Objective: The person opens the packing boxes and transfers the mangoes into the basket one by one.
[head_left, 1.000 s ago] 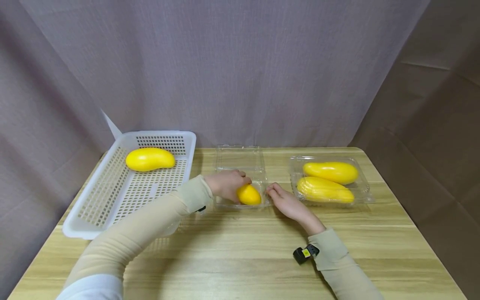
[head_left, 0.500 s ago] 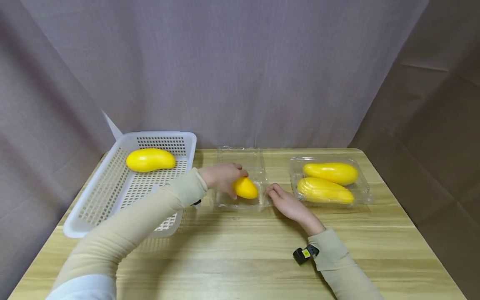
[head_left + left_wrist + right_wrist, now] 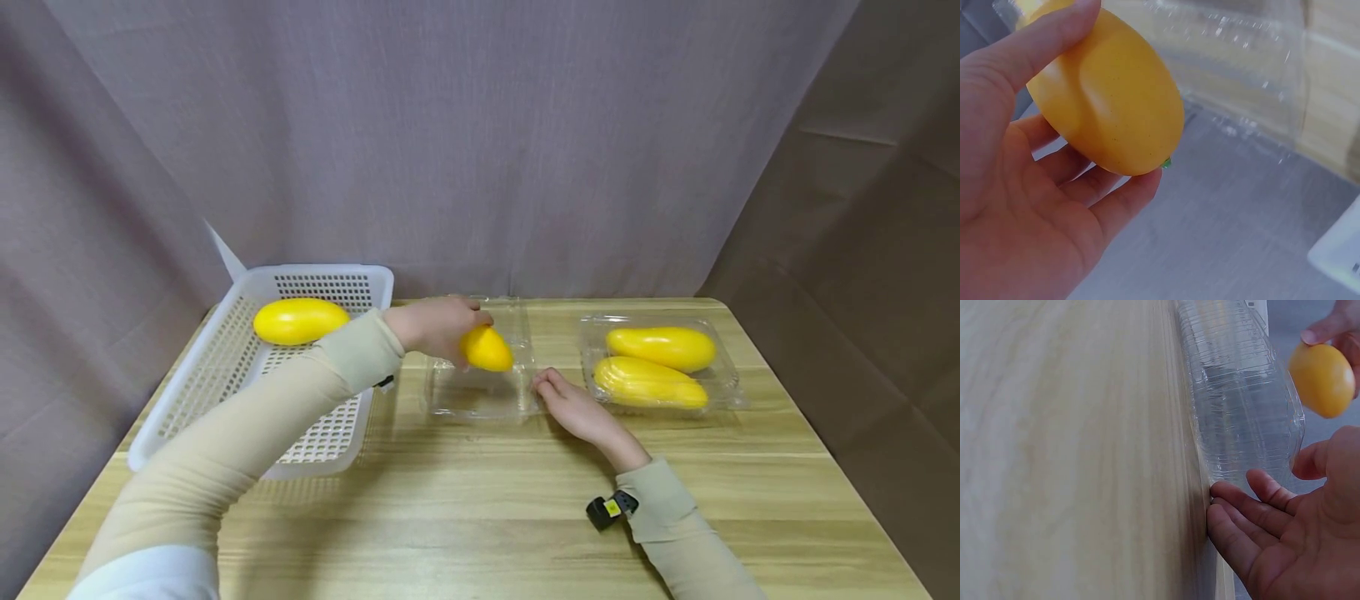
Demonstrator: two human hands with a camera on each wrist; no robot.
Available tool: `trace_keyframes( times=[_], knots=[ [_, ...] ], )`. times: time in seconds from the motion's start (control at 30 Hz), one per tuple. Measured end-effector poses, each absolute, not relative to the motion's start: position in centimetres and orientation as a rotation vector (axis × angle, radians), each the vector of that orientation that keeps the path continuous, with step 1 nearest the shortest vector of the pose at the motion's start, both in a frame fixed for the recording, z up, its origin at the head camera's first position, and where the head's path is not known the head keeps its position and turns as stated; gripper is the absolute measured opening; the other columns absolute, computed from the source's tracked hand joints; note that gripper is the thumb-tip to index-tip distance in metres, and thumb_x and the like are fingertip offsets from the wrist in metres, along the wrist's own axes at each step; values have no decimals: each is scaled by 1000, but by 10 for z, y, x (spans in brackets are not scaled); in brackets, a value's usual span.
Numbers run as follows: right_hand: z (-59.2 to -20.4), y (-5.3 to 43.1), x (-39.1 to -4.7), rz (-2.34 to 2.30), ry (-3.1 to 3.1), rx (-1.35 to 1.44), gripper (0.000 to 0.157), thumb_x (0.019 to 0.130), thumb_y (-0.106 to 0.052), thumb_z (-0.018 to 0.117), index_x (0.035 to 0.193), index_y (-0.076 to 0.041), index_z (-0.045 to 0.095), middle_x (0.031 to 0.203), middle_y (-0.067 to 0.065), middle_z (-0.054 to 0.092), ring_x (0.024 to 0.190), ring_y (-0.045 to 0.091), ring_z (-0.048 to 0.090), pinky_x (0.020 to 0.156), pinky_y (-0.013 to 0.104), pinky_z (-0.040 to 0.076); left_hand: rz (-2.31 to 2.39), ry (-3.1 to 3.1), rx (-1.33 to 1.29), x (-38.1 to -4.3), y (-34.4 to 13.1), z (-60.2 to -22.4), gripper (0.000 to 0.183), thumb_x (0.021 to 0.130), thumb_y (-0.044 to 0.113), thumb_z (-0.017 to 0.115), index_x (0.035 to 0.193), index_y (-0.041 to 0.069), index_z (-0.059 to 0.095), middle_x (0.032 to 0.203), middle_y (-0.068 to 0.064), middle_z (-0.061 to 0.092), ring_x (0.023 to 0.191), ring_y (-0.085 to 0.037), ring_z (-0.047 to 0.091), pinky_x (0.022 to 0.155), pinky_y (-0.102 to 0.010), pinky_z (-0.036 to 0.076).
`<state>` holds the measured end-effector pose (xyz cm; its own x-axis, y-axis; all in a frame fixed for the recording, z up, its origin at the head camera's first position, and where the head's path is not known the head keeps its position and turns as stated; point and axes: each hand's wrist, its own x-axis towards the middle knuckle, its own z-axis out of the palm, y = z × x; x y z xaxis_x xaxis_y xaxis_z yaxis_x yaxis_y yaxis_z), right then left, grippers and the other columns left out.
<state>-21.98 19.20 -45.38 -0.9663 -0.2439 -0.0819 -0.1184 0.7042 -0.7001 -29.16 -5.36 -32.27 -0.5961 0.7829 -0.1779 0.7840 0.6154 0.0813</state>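
Observation:
In the head view my left hand grips a yellow mango in the air above an open clear plastic clamshell box. The left wrist view shows the thumb over this mango, fingers beneath, and a small green stem at its tip. No fruit lies in the box. At the box's right edge, my right hand holds the rim. Seen from the right wrist, the thumb is at the clear rim and the other fingers are low by the tabletop.
A white perforated basket stands on the left, with one yellow mango inside. On the right, another clear plastic box contains two yellow mangoes. A grey curtain hangs behind the wooden table.
My left hand has lifted the mango out of the clamshell box, moving it up, away from me and slightly left. My right hand has stayed at the box's edge.

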Motion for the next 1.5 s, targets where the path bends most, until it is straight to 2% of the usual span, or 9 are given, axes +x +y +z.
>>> trace_keyframes(
  times=[0.27,0.57,0.67,0.83,1.17,1.5],
  knots=[
    [-454,192,-219,-1121,2736,-300,36,110,-32,32,122,-8,56,123,13,63,118,31,58,101,53,45,-26,2699,1305,-291,-55,-292,65,78,21,86,135,7,59,125,-10,62,112,-27,59,102,-40,47],
    [-453,193,-219,-1124,2733,-292,36,110,-31,32,123,-7,54,123,14,63,115,31,58,102,53,45,-33,2740,1340,-295,-54,-261,64,79,20,87,134,5,58,124,-10,61,111,-28,59,103,-40,46],
    [-452,193,-220,-1124,2734,-290,36,110,-32,32,123,-7,54,117,13,63,110,29,59,98,52,46,-21,2734,1326,-294,-53,-254,65,79,20,87,135,5,57,125,-10,60,113,-27,59,104,-39,46],
    [-453,192,-220,-1132,2732,-289,34,110,-33,34,121,-8,55,101,9,60,94,26,56,88,48,48,-7,2722,1293,-293,-54,-249,66,80,20,86,137,6,56,126,-10,60,114,-25,58,104,-38,45],
    [-452,193,-221,-1120,2740,-297,34,110,-33,33,119,-8,54,94,7,59,90,25,56,83,46,48,5,2757,1209,-299,-71,-250,67,80,24,87,137,7,57,129,-10,60,115,-27,58,106,-40,43],
    [-453,193,-222,-1111,2747,-306,33,110,-31,34,120,-7,55,101,9,62,92,26,57,85,48,49,65,2801,1083,-313,-98,-252,71,80,27,86,139,2,55,134,-14,59,122,-31,55,109,-44,40]
  ],
)
